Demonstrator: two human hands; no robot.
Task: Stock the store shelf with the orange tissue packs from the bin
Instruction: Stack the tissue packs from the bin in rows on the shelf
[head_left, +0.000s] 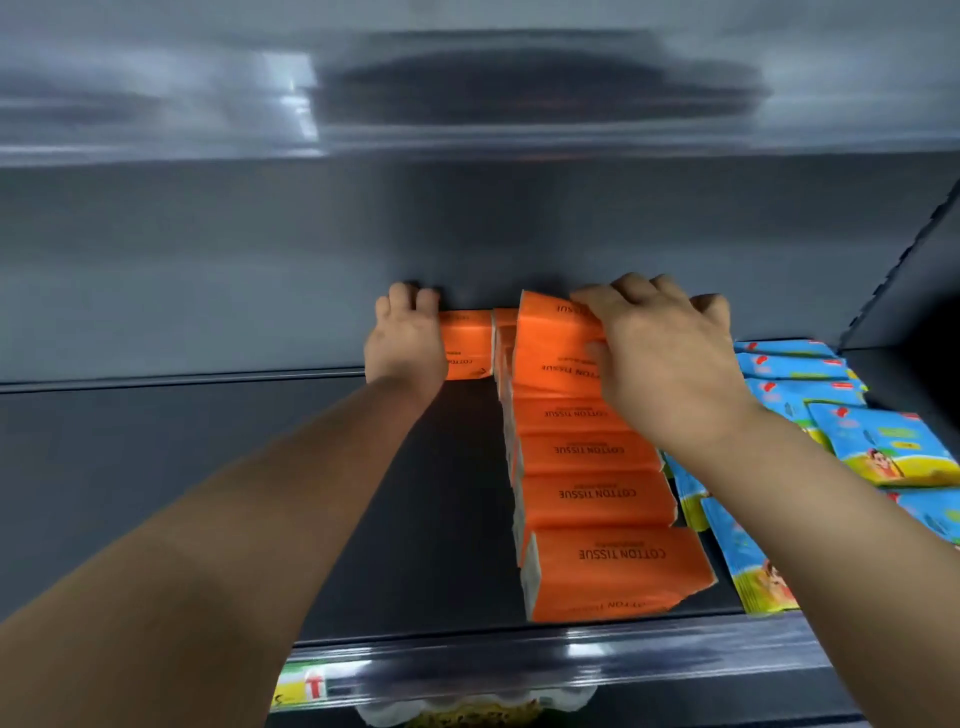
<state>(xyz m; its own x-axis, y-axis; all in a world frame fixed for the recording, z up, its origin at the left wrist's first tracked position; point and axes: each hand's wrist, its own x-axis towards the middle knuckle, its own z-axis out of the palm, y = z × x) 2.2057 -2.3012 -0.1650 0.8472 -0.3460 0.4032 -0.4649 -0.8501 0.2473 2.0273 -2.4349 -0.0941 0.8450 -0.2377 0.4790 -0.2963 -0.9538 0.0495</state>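
— At the back of the dark metal shelf, what's held?
— My left grip clasps one orange plastic-wrapped tissue pack; my right grip clasps another atop the orange row.
— Any obstacle?
— Blue printed packets crowd the right.

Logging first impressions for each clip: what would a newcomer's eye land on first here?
The row of orange tissue packs running front to back down the middle of the dark shelf. At its far end the right hand grips the rearmost pack, while the left hand holds a separate orange pack against the back wall. Blue packets lie right.
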